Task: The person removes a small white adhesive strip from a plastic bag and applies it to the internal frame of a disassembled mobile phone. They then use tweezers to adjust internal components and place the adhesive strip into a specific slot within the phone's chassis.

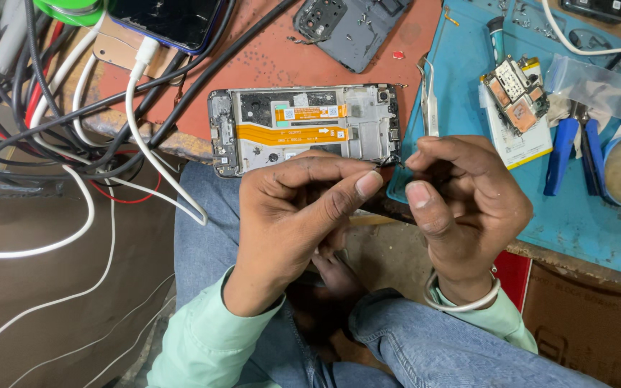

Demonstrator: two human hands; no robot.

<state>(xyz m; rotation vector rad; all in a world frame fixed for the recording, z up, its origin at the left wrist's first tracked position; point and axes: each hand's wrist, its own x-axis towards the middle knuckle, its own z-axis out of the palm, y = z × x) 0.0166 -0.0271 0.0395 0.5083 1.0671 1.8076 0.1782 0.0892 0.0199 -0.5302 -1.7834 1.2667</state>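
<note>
Left hand [300, 215] and right hand [461, 194] — fingertips pinched, facing.

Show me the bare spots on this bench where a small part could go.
Free: the red mat between the white cable, the back cover and the open phone; the blue mat below the pliers. Crowded: the cable tangle at left, the blue mat's top around the circuit board, and where both hands pinch.

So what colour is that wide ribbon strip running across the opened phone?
Orange: the ribbon strip crosses the opened phone, seen clearly in the head view.
</note>
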